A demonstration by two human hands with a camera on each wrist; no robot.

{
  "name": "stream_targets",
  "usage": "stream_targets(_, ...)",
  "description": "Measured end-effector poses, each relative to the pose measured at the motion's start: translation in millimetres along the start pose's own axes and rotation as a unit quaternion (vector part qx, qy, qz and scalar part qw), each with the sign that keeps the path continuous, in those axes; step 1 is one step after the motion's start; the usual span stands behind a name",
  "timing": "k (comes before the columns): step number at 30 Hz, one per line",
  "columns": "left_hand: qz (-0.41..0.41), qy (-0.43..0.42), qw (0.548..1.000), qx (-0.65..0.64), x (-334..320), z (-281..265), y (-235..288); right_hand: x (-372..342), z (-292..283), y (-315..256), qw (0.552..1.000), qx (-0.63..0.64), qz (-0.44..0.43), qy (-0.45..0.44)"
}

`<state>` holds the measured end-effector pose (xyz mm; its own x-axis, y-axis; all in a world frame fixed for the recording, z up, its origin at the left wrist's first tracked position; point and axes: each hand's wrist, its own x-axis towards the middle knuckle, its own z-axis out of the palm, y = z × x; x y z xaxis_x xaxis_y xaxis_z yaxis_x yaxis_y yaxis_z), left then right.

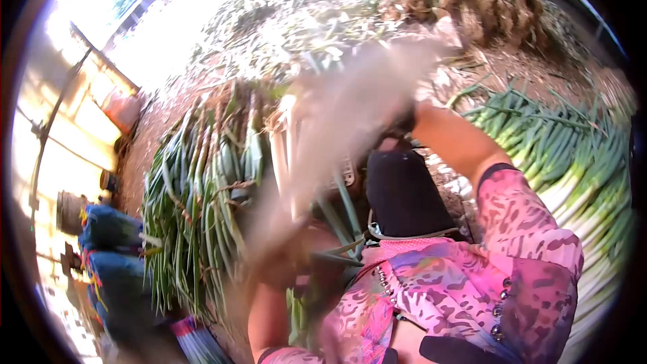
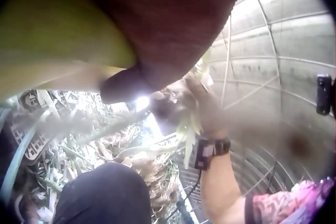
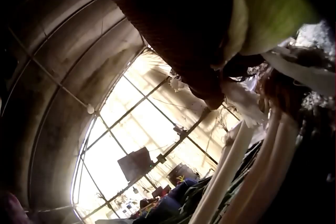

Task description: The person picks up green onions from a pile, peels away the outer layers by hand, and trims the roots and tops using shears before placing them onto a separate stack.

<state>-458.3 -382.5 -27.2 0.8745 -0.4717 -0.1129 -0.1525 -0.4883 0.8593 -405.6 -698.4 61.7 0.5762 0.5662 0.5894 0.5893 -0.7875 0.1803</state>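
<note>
My left hand (image 2: 173, 29) grips a pale green onion stalk (image 2: 63, 29), its thumb dark and close to the lens in the left wrist view. Beyond it my right hand (image 2: 202, 106) holds thin yellow-green leaves (image 2: 188, 134) that hang down. In the right wrist view a broad green leaf (image 3: 273, 14) lies against the right hand's dark fingers. A long beige blur (image 1: 344, 114) runs between the hands in the head view and hides much of both. White onion stems (image 3: 228, 169) stand below the right hand.
A heap of green onions (image 1: 202, 209) lies to the left, and a wide spread of them (image 1: 566, 155) to the right. Bundles with brown roots (image 1: 472, 0) stand at the back. Leaf scraps (image 1: 263, 34) cover the ground. My dark-clad knee (image 1: 404, 192) is between the arms.
</note>
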Motion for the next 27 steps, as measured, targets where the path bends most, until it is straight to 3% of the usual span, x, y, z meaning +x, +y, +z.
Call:
stream_targets(2, 0.035, 0.054, 0.988, 0.142, -5, 12, 16, -2, 28, -13, 0.995, -0.005, 0.041, -0.093)
stream_targets(3, 0.022, 0.05, 0.984, 0.169, -18, 16, 45, -1, 42, -22, 0.988, -0.001, 0.067, -0.142)
stream_targets(5, 0.054, 0.038, 0.976, 0.207, -21, 27, 46, 1, 65, -26, 0.967, 0.002, 0.109, -0.231)
stream_targets(8, 0.059, 0.045, 0.98, 0.185, -10, 52, -6, -4, 76, -15, 0.923, 0.028, 0.162, -0.349)
stream_targets(11, 0.041, 0.029, 0.987, 0.153, -5, 63, 5, -2, 84, -9, 0.884, 0.083, 0.173, -0.427)
stream_targets(14, 0.04, -0.004, 0.991, 0.124, -2, 62, 20, -6, 62, -19, 0.876, 0.097, 0.21, -0.422)
stream_targets(16, 0.043, -0.026, 0.994, 0.098, 0, 62, 32, -17, 31, -34, 0.9, 0.019, 0.277, -0.336)
stream_targets(20, 0.041, -0.061, 0.997, 0.023, -4, 48, 55, -14, 38, -5, 0.93, -0.052, 0.303, -0.201)
stream_targets(22, 0.038, -0.06, 0.997, -0.004, -1, 37, 65, -10, 39, 21, 0.936, -0.079, 0.287, -0.188)
stream_targets(24, 0.01, -0.028, 0.999, 0.023, 0, 28, 75, 0, 43, 29, 0.933, -0.067, 0.325, -0.138)
stream_targets(27, 0.002, -0.118, 0.988, -0.096, 10, -2, 54, 17, 25, 65, 0.919, -0.024, 0.332, -0.21)
